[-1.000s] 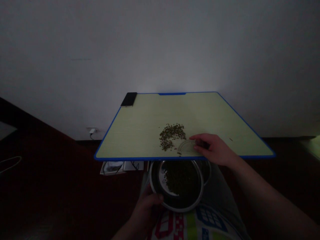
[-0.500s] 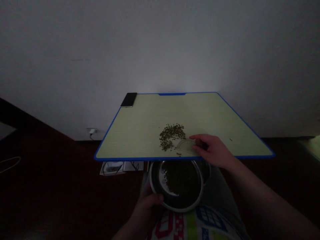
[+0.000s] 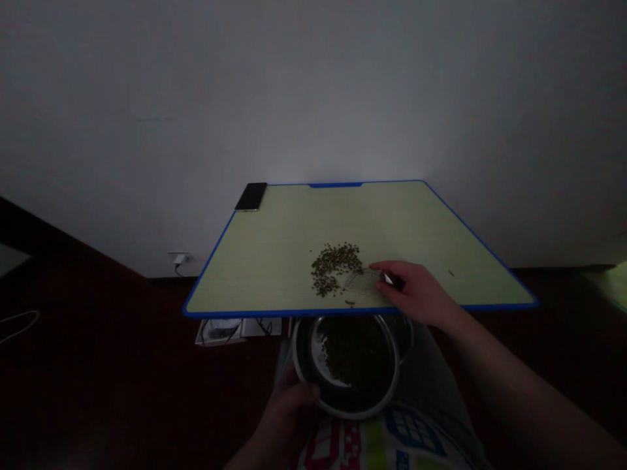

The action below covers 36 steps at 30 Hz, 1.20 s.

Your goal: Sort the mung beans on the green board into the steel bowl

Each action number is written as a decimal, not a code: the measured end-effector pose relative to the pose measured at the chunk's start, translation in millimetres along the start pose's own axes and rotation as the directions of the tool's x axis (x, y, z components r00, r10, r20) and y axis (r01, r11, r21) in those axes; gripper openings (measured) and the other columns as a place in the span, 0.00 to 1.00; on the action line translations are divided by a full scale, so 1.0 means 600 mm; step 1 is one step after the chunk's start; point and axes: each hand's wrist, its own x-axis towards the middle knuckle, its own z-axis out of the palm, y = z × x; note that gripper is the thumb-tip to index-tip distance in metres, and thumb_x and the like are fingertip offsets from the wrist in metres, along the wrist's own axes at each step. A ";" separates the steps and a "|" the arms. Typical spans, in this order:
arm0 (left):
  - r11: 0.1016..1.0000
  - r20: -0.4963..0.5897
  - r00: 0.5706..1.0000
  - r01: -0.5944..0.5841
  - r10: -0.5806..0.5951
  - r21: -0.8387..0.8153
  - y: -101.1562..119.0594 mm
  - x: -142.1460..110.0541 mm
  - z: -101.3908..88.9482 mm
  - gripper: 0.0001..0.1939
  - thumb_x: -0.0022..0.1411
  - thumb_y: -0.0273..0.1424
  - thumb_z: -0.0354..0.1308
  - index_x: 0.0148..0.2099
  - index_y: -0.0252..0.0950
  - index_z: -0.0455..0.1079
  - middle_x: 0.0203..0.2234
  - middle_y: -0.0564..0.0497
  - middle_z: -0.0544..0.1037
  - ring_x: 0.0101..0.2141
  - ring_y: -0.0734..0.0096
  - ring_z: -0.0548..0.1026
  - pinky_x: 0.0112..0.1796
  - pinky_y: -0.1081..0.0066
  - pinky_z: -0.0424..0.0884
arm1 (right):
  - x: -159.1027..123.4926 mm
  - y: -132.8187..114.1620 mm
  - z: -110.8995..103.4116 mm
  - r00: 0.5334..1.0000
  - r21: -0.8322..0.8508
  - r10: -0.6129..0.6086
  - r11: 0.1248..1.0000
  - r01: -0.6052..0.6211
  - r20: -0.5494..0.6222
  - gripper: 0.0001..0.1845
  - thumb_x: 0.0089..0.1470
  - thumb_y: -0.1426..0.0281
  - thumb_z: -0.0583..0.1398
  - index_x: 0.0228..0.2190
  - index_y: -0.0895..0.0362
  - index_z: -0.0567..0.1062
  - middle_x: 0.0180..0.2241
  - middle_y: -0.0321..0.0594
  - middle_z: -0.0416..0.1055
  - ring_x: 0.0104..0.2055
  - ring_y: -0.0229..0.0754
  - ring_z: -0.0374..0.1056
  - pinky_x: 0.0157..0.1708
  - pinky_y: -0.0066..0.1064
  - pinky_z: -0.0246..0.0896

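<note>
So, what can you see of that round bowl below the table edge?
The bowl looks like shiny metal, round-rimmed, open side up. It is over the lap, below the table's near edge, which seems to hide its far side. The left hand grips its near-left side, thumb at the rim. Small dark pieces inside lie mostly right; bare metal shines at left.

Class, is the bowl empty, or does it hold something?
Holding something: dark bits lie in the bowl, beside a bare, shiny patch. The left hand grips its rim.
</note>
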 end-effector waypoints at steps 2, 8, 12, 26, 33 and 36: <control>1.000 0.018 1.000 0.001 -0.001 -0.003 -0.002 0.001 -0.003 0.36 0.43 0.21 0.64 0.57 0.38 0.71 0.41 0.44 0.85 0.46 0.49 0.79 0.45 0.59 0.75 | 0.001 -0.002 -0.001 1.000 0.002 -0.004 1.000 0.004 0.014 0.20 0.53 0.69 0.58 0.47 0.59 0.78 0.28 0.40 0.74 0.27 0.40 0.66 0.29 0.32 0.61; 1.000 0.002 1.000 -0.004 0.004 0.001 -0.003 0.001 -0.004 0.34 0.43 0.21 0.63 0.57 0.37 0.72 0.38 0.45 0.85 0.45 0.51 0.80 0.44 0.60 0.75 | 0.000 -0.007 -0.001 1.000 0.025 -0.003 1.000 0.003 0.025 0.20 0.53 0.69 0.58 0.47 0.60 0.78 0.25 0.39 0.72 0.26 0.39 0.65 0.28 0.31 0.60; 1.000 0.020 1.000 -0.006 0.006 0.002 -0.001 -0.001 0.000 0.35 0.43 0.21 0.64 0.57 0.38 0.71 0.39 0.45 0.85 0.45 0.50 0.80 0.46 0.60 0.74 | 0.003 -0.008 0.002 0.999 0.022 -0.006 1.000 0.005 0.036 0.19 0.53 0.68 0.59 0.47 0.58 0.78 0.26 0.39 0.73 0.27 0.39 0.66 0.29 0.31 0.61; 0.999 0.034 0.999 -0.009 0.010 -0.033 -0.003 0.003 -0.003 0.35 0.43 0.21 0.64 0.57 0.38 0.72 0.43 0.44 0.84 0.48 0.47 0.78 0.48 0.56 0.73 | 0.013 -0.007 0.007 1.000 0.014 0.003 1.000 -0.003 0.021 0.19 0.53 0.69 0.58 0.47 0.57 0.78 0.27 0.38 0.73 0.26 0.39 0.65 0.29 0.31 0.60; 1.000 0.032 0.999 -0.004 0.005 -0.014 -0.001 0.001 0.002 0.36 0.43 0.21 0.64 0.58 0.39 0.70 0.41 0.45 0.85 0.46 0.50 0.80 0.46 0.59 0.74 | 0.020 -0.011 0.010 0.998 0.010 -0.025 1.000 0.024 0.061 0.20 0.54 0.69 0.58 0.48 0.58 0.77 0.29 0.40 0.75 0.28 0.39 0.67 0.30 0.32 0.61; 1.000 0.013 1.000 -0.010 0.010 -0.007 -0.002 0.002 -0.001 0.37 0.43 0.20 0.63 0.59 0.39 0.70 0.39 0.46 0.85 0.44 0.51 0.80 0.45 0.60 0.75 | 0.022 -0.009 0.009 0.995 0.027 -0.041 0.999 0.039 0.086 0.20 0.54 0.70 0.58 0.48 0.57 0.77 0.30 0.40 0.75 0.29 0.39 0.68 0.31 0.32 0.62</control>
